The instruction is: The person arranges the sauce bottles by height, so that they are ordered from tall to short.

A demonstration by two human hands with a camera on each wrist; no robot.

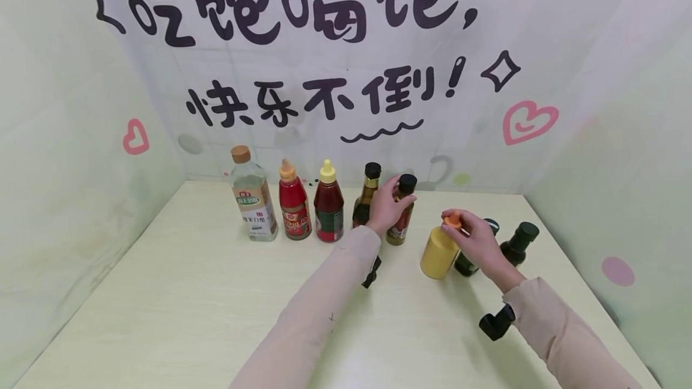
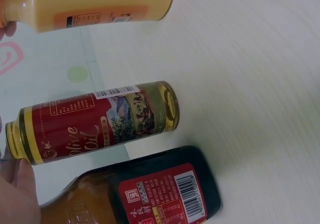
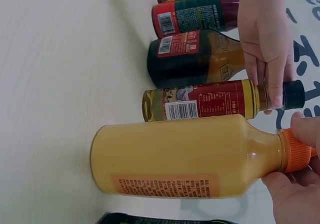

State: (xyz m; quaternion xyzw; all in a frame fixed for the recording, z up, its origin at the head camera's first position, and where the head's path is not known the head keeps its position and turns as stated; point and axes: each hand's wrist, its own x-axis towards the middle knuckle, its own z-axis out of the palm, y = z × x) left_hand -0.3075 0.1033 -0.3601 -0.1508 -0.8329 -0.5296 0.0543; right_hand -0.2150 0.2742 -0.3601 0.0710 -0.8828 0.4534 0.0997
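Observation:
My left hand [image 1: 385, 208] grips the neck of an olive oil bottle [image 1: 399, 228], just under its black cap. The bottle's red label with a landscape picture faces the left wrist view. To its left, partly behind my hand, is a dark sauce bottle [image 1: 361, 214] with a black cap. With thumb and fingers, my right hand [image 1: 478, 245] pinches the orange cap of a yellow squeeze bottle [image 3: 170, 154]. That bottle is upright, to the right of the olive oil. Two dark green bottles stand partly hidden behind my right hand, one with a black cap [image 1: 525, 232].
Left along the back of the pale table [image 1: 216, 311] stand a clear vinegar bottle [image 1: 254, 203], a red sauce bottle [image 1: 294, 206] with an orange tip and a dark red one [image 1: 329, 209] with a yellow tip. Printed cloth walls [image 1: 611, 155] enclose the table's back and sides.

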